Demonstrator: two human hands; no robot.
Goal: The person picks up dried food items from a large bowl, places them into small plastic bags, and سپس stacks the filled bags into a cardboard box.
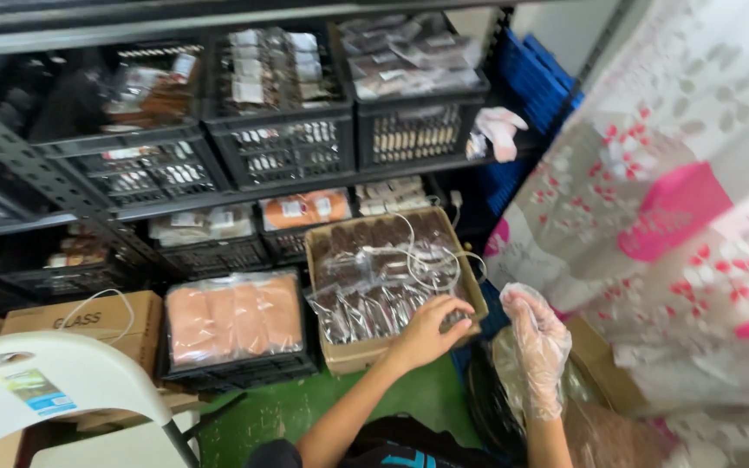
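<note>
Closest to me is the white chair point(54, 381), its curved back filling the lower left corner, with a brown box point(101, 322) behind it. Past that, the person leans over a cardboard carton point(366, 354) on the green floor point(305, 407), packed with clear packets of dark brown snacks.

The left hand point(431, 329) is bare, its fingers curled narrow over the near row of packets point(366, 308), apparently pinching the edge of one; whether it has truly gripped it I cannot tell. The right hand point(535, 342) wears a loose clear plastic glove, fingers half open and holding nothing, hovering just beside the carton's right corner above a bag point(513, 373) of sorts.

To lift a packet cleanly, I'd judge it best to take it by the sealed top edge rather than squeeze the middle, since the contents look brittle. A white cable point(422, 256) loops across the packets just behind the fingers, so drawing the packet toward the body, not upward through the loop, should avoid a snag. The gloved hand is well placed to receive it.

A black crate point(236, 368) of pale pink packs sits touching the carton's left side.
</note>
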